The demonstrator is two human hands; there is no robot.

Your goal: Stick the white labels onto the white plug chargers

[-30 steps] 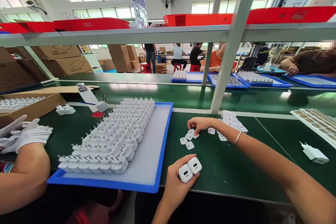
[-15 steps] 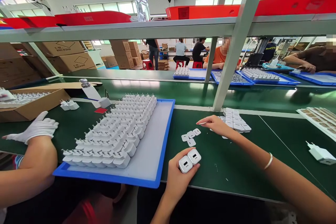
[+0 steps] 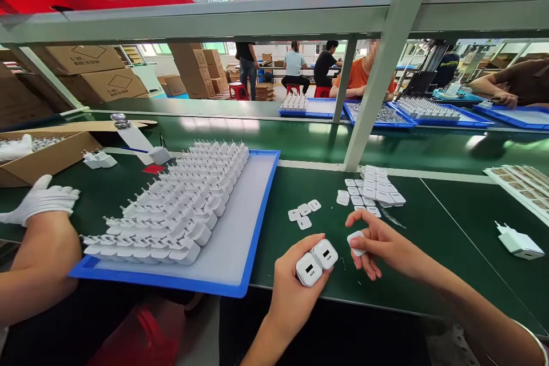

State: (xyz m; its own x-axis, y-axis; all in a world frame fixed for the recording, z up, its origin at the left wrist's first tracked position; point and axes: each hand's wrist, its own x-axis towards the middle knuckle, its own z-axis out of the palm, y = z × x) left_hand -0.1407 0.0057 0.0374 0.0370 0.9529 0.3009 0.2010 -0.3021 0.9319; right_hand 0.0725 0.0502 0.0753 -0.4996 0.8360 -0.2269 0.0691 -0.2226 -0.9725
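My left hand is closed around two white chargers, held side by side with their port faces up, near the front edge of the green bench. My right hand sits just right of them and pinches a small white sticker between thumb and fingers. Three loose stickers lie on the bench ahead of my hands. A pile of the same stickers lies farther back by the shelf post.
A blue tray with several rows of white chargers is at left. A co-worker's white-gloved hand rests beyond it, by a cardboard box. A single charger lies at right. People work at benches behind the shelf post.
My right hand drew back from the sticker pile toward my left hand, now pinching a sticker. The left hand stayed put with its two chargers. The view tilted down slightly.
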